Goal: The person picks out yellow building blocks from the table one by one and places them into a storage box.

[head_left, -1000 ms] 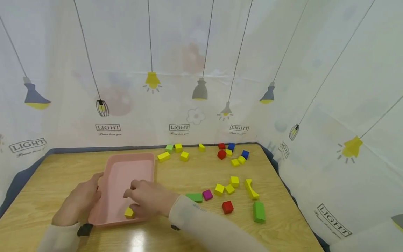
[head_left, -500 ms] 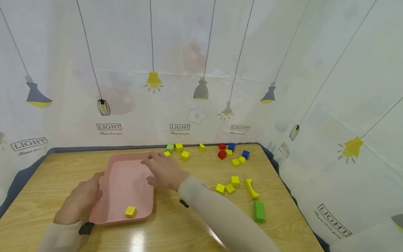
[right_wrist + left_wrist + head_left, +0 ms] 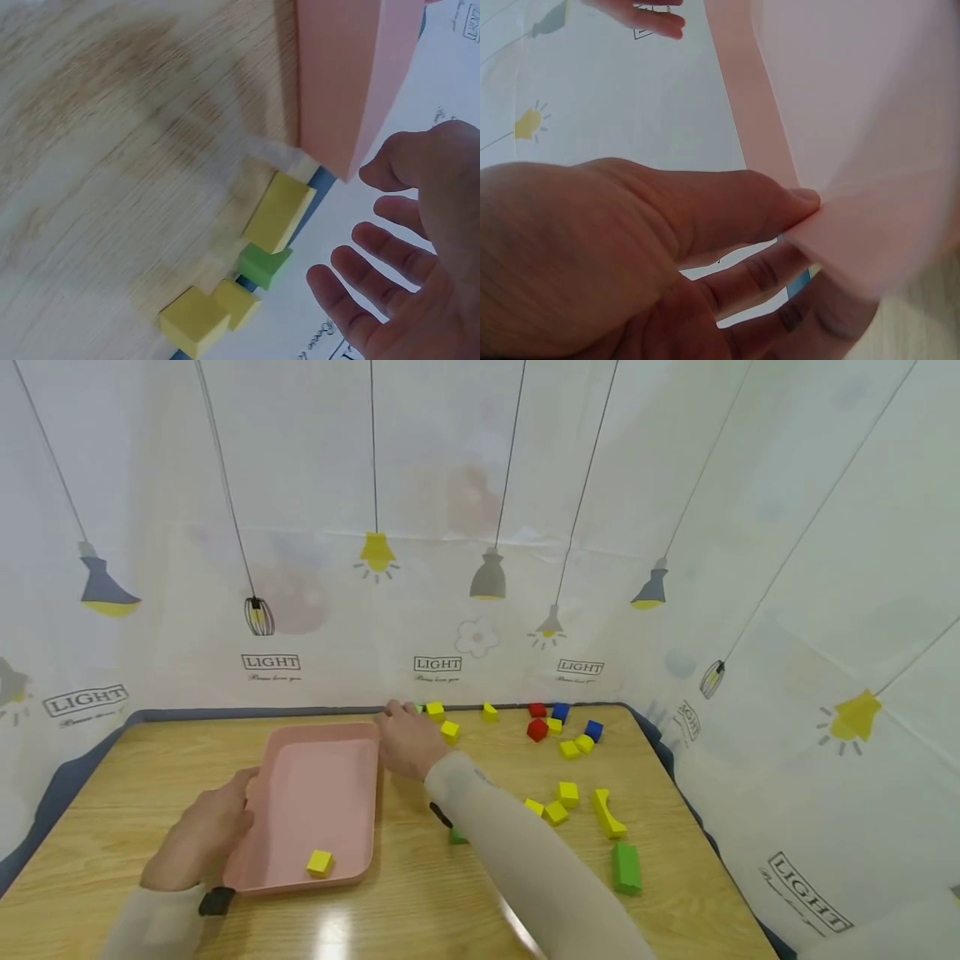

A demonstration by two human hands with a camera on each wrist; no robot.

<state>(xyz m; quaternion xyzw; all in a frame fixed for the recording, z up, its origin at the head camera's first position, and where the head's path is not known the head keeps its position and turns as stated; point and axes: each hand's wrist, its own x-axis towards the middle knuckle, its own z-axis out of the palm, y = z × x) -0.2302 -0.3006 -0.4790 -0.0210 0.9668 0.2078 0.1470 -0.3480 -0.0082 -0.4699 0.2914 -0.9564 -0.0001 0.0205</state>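
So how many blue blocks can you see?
2: one blue block at the back, right of a red block; the other blue block nearer, just behind a yellow block. The right sleeve may hide more.

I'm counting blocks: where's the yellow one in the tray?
In the head view, left of centre, the yellow block sits inside the pink tray, by its near edge.

From my head, 1 camera faced forward and down across the worktop (image 3: 435, 893) to the patterned wall (image 3: 420, 610). My 2 wrist cameras, turned sideways, looked from close by along my left hand (image 3: 208, 831) and right hand (image 3: 411, 742); all 3 views shared the pink tray (image 3: 322, 793).
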